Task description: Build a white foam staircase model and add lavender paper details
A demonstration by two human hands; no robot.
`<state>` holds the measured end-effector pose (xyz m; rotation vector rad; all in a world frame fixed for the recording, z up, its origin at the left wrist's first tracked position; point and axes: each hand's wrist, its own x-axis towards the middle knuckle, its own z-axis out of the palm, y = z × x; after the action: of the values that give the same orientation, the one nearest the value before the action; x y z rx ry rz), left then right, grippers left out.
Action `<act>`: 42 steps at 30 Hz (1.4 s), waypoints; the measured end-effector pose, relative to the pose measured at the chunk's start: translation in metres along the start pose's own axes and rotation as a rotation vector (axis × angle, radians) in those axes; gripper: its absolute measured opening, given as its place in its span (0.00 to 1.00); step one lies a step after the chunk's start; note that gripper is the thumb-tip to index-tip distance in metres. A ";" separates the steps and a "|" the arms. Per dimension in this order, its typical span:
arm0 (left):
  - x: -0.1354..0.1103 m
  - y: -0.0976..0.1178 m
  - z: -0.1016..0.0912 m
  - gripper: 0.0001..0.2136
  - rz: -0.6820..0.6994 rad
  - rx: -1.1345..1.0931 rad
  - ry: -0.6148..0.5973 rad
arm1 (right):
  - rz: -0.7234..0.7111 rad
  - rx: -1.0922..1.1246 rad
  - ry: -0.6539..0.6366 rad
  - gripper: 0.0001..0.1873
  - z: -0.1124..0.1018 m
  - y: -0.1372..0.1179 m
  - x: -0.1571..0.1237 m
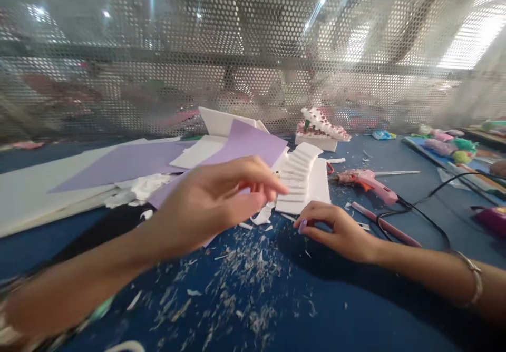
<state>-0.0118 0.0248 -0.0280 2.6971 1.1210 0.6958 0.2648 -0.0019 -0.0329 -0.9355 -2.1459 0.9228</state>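
My left hand (221, 199) hovers over the table, slightly blurred, its index finger stretched out and apart from the thumb; nothing shows in it. Between the thumb and fingertips of my right hand (336, 231) is a small purple roll (302, 226), held low over the table. Just beyond both hands stands a white foam staircase (298, 175) with several steps, leaning against a white foam board (319, 186). Purple paper sheets (253, 144) lie behind my left hand, partly hidden by it.
A pink glue gun (375, 183) with a black cord (430, 225) lies right, beside a pink stick (385, 224). A decorated white foam model (320, 130) stands at the back before a perforated metal screen (253, 41). White scraps (256, 267) litter the blue table (356, 315).
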 end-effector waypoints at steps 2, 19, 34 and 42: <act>0.055 0.011 -0.006 0.23 0.020 0.060 -0.118 | -0.003 -0.011 0.041 0.07 -0.007 0.000 0.000; 0.106 0.014 0.033 0.49 -0.174 0.208 -0.209 | 0.133 -0.161 0.403 0.11 -0.022 0.019 0.013; 0.056 0.016 0.040 0.46 -0.108 -0.171 -0.098 | 0.101 -0.482 0.319 0.11 0.009 0.013 0.016; 0.066 0.027 0.046 0.37 -0.133 0.080 -0.088 | 0.144 -0.520 0.311 0.11 0.008 0.017 0.014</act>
<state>0.0675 0.0544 -0.0369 2.6576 1.3175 0.5168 0.2566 0.0150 -0.0474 -1.3963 -2.0938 0.2449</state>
